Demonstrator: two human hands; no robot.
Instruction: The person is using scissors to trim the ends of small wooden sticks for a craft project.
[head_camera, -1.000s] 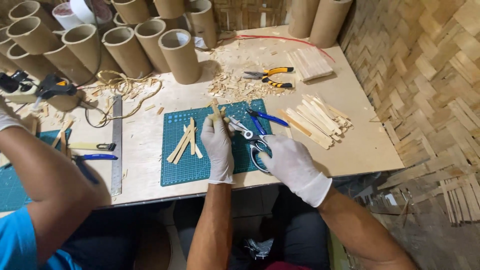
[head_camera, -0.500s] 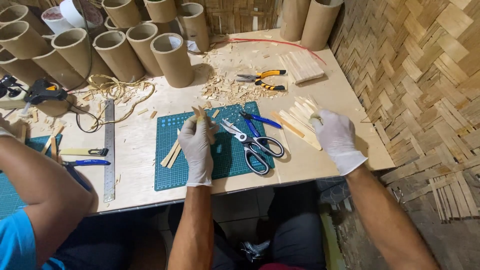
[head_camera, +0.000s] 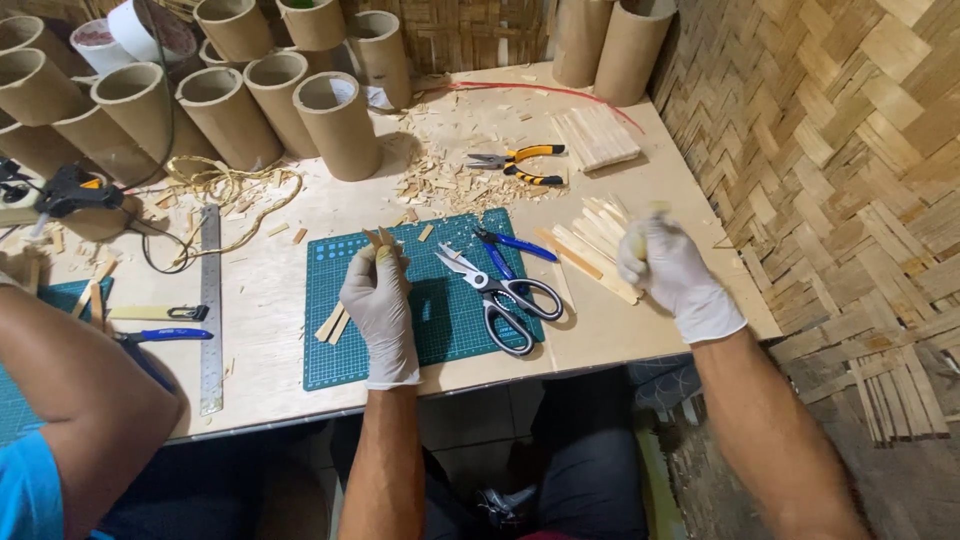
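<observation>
My left hand (head_camera: 380, 305), in a white glove, rests on the green cutting mat (head_camera: 340, 345) and grips a few short bamboo strips (head_camera: 379, 239) that stick up past the fingers. More strips (head_camera: 331, 323) lie on the mat under the wrist. My right hand (head_camera: 668, 268), also gloved, is closed around a pale bamboo strip (head_camera: 640, 235) over the loose pile of bamboo strips (head_camera: 590, 240) near the table's right edge. Large scissors (head_camera: 500, 290) and small blue-handled pliers (head_camera: 515, 245) lie on the mat between my hands.
Several cardboard tubes (head_camera: 340, 125) stand at the back. Yellow-handled pliers (head_camera: 520, 163), shavings and a stack of strips (head_camera: 597, 137) lie behind the mat. A steel ruler (head_camera: 210, 310) lies left of it. Another person's arm (head_camera: 80, 390) reaches in at left. A woven bamboo wall (head_camera: 830, 150) borders the right.
My right hand left the scissors, swung right to the pile of strips and closed on one. My left hand stayed on the mat with its strips.
</observation>
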